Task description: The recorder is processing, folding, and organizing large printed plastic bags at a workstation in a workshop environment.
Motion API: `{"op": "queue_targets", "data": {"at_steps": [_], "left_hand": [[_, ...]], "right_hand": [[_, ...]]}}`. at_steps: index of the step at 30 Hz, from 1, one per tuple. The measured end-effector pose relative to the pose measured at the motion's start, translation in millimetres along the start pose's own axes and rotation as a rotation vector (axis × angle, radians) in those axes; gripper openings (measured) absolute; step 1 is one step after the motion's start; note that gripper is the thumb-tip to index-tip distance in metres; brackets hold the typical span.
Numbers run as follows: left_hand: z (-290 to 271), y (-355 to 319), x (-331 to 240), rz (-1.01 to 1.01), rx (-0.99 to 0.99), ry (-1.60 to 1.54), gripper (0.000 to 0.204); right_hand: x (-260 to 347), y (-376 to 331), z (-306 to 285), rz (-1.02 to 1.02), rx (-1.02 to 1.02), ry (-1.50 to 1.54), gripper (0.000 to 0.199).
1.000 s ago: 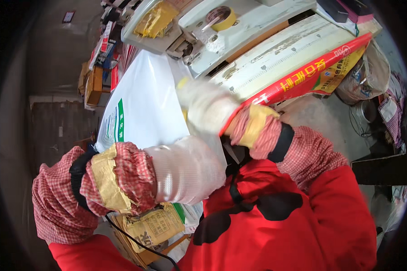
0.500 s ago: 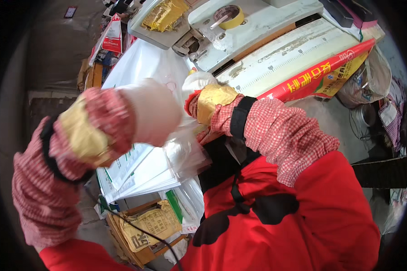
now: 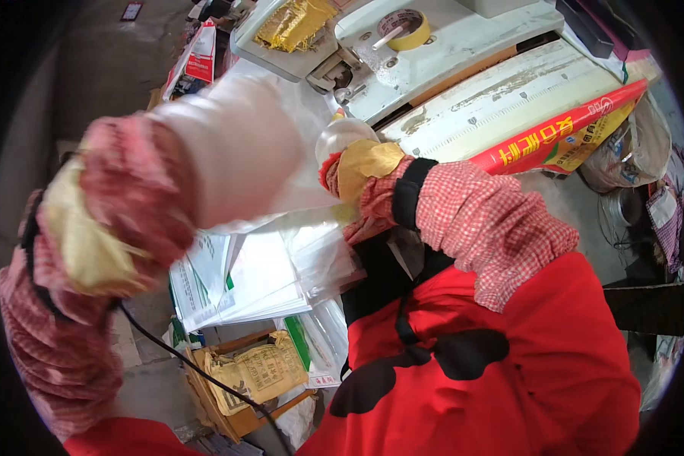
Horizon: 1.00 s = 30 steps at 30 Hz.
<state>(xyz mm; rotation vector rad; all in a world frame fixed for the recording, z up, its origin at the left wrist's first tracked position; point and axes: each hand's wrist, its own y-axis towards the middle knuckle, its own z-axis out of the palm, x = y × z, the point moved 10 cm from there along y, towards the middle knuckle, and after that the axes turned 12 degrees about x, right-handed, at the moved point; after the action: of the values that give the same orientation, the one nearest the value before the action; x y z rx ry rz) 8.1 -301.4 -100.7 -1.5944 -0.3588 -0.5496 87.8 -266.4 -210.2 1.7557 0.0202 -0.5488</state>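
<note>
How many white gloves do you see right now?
2: one on your left hand, blurred in the picture, and one on your right hand, near the edge of the white machine. Others could be hidden in the clutter.

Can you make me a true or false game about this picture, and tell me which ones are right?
1. The left hand and the right hand both wear white gloves. True.
2. The roll of tape lies on the floor. False: it lies on the white machine.
3. Flat white sheets show below the left hand in the picture. True.
4. The red clothing has green shapes on its front. False: the shapes are black.
5. A black band goes around the right sleeve cover. True.
</note>
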Motion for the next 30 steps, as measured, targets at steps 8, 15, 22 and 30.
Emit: {"op": "queue_targets", "data": {"at_steps": [8, 15, 22, 30], "left_hand": [[18.9, 21.8, -71.3, 0.319, -0.353, -0.297, 0.014], [-11.7, -10.7, -5.3, 0.386, -0.264, -0.328, 0.035], [-8.5, -21.2, -110.8, 0.645, -0.486, -0.114, 0.013], [-4.6, 8.4, -13.8, 0.317, -0.460, -0.149, 0.026]], "right_hand": [[-12.5, -8.9, -20.5, 0.011, -0.426, -0.435, 0.041], [21.1, -43.7, -22.6, -0.235, -0.938, -0.732, 0.043], [93.8, -46.3, -54.4, -0.112, -0.372, -0.716, 0.041], [64.0, -84.4, -48.6, -0.475, -0.888, -0.719, 0.033]]}}
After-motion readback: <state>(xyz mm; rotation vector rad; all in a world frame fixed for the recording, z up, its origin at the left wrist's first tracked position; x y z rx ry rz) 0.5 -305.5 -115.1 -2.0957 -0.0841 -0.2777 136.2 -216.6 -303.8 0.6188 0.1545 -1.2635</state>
